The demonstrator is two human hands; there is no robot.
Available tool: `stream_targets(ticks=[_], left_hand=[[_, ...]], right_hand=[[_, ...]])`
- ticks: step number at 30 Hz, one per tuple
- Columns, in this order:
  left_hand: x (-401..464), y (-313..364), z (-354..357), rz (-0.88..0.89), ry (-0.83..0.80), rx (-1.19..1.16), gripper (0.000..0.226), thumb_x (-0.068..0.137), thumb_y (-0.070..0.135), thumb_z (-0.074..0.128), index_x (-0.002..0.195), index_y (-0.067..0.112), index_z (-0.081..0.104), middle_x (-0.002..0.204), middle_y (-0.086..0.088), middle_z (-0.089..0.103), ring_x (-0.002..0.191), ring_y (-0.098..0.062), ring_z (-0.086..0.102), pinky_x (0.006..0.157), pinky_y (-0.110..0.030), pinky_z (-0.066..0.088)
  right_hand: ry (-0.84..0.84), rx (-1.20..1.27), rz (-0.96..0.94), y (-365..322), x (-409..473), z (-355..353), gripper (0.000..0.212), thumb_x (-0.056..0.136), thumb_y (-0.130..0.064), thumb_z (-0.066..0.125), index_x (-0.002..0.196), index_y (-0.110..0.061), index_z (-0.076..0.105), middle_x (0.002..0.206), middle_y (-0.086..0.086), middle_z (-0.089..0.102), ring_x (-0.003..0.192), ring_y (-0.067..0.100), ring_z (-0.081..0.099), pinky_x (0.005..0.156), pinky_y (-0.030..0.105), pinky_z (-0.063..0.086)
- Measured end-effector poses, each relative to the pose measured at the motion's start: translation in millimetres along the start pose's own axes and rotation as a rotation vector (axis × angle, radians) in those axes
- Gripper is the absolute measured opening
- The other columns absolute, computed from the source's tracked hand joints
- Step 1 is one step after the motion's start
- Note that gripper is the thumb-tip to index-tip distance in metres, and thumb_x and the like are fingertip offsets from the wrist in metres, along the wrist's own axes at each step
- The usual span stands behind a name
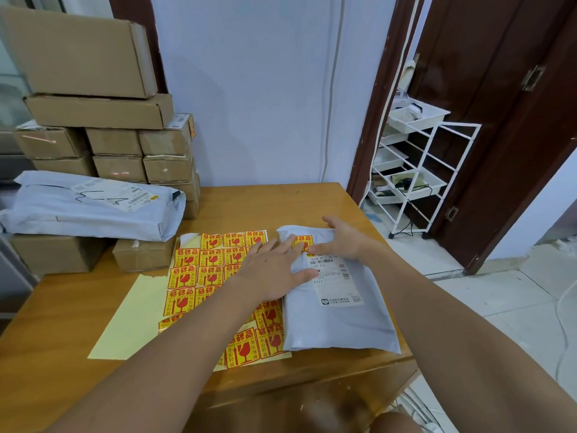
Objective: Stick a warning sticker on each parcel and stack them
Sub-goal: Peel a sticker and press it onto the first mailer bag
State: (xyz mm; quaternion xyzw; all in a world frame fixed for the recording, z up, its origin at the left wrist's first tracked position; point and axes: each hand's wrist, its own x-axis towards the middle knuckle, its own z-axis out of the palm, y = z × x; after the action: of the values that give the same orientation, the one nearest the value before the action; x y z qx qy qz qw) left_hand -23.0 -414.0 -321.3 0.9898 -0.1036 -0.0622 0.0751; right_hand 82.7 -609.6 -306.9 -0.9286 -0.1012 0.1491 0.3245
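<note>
A grey plastic mailer parcel [337, 323] lies on the wooden table [265, 198] at the right, with a white shipping label and a yellow-red warning sticker [301, 242] near its top. My left hand [274, 273] lies flat with straight fingers on the parcel's left edge and on the sticker sheet [199, 270]. My right hand [343, 239] presses flat on the parcel's top, its fingers touching the sticker. The sheet of yellow-red fragile stickers lies left of the parcel, partly under it and under my left arm.
A second grey mailer [90, 204] rests on cardboard boxes [59, 254] at the left. More boxes [112, 120] are stacked behind against the wall. A strip of empty pale backing paper [131, 314] lies at the front left. A white wire rack [415, 170] stands right of the table.
</note>
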Motion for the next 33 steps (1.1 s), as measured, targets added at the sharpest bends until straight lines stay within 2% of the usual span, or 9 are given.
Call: stream_targets(ticks=[7,10,13,16,19,24,30,33], left_hand=[[-1.4,0.0,1.0,-0.006,-0.016,-0.003,0.078,0.092,0.084,0.015,0.161,0.049,0.004,0.171,0.013,-0.010,0.159,-0.023,-0.004,0.126,-0.049,-0.003],[-2.2,-0.6,-2.0,-0.003,-0.019,0.004,0.077,0.092,0.085,0.015,0.160,0.051,0.005,0.171,0.013,-0.009,0.159,-0.024,-0.002,0.125,-0.050,-0.002],[-2.2,0.6,-4.3,0.004,-0.027,0.009,0.075,0.093,0.084,0.016,0.159,0.052,0.003,0.172,0.013,-0.006,0.158,-0.027,0.001,0.125,-0.050,0.000],[-1.5,-0.6,-4.3,0.012,-0.019,0.001,0.077,0.092,0.085,0.017,0.160,0.051,0.008,0.172,0.013,-0.004,0.158,-0.027,0.001,0.125,-0.051,0.001],[-0.4,-2.5,-3.7,0.010,-0.015,-0.016,0.077,0.092,0.085,0.018,0.160,0.050,0.014,0.172,0.013,-0.003,0.158,-0.027,0.000,0.125,-0.052,0.002],[-0.9,-1.4,-2.8,0.007,-0.020,-0.028,0.076,0.092,0.085,0.019,0.159,0.051,0.013,0.172,0.012,-0.003,0.158,-0.031,0.000,0.125,-0.053,0.003],[-2.4,-1.4,-4.4,0.022,-0.016,-0.013,0.075,0.093,0.084,0.018,0.160,0.050,0.012,0.172,0.012,-0.005,0.158,-0.032,0.002,0.124,-0.053,0.005],[-2.5,-0.5,-1.1,0.018,-0.006,-0.010,0.077,0.093,0.084,0.016,0.161,0.048,0.007,0.172,0.012,-0.008,0.158,-0.027,0.001,0.125,-0.052,0.005]], right_hand=[[-0.023,0.044,0.007,0.7,2.4,-2.6,0.103,0.075,-0.047,0.087,0.157,-0.025,0.029,0.159,0.001,0.036,0.141,0.023,0.041,0.113,0.038,0.038],[0.012,0.120,0.047,0.2,0.8,-1.0,0.104,0.073,-0.062,0.081,0.156,-0.026,0.030,0.158,0.002,0.037,0.142,0.025,0.040,0.115,0.042,0.037],[0.097,-0.008,0.067,-0.5,0.8,5.7,0.112,0.064,-0.077,0.077,0.155,-0.029,0.032,0.156,0.002,0.041,0.143,0.027,0.038,0.116,0.048,0.035],[0.184,-0.089,0.098,-3.0,3.0,10.7,0.096,0.074,-0.074,0.071,0.152,-0.029,0.037,0.152,0.001,0.048,0.141,0.027,0.040,0.115,0.047,0.034],[0.187,-0.141,0.112,-6.4,3.5,11.8,0.082,0.084,-0.072,0.063,0.150,-0.030,0.039,0.151,0.000,0.049,0.142,0.028,0.040,0.116,0.046,0.032],[0.163,-0.243,0.122,-13.2,-1.0,14.3,0.093,0.077,-0.086,0.053,0.150,-0.030,0.039,0.152,0.002,0.048,0.143,0.030,0.038,0.115,0.047,0.029],[0.184,-0.292,0.083,-14.1,0.1,18.4,0.064,0.092,-0.073,0.045,0.146,-0.038,0.043,0.149,-0.001,0.052,0.140,0.026,0.042,0.113,0.047,0.026],[0.179,-0.266,0.083,-12.1,0.9,16.3,0.067,0.092,-0.073,0.045,0.148,-0.036,0.042,0.151,0.000,0.050,0.142,0.026,0.040,0.115,0.048,0.025]])
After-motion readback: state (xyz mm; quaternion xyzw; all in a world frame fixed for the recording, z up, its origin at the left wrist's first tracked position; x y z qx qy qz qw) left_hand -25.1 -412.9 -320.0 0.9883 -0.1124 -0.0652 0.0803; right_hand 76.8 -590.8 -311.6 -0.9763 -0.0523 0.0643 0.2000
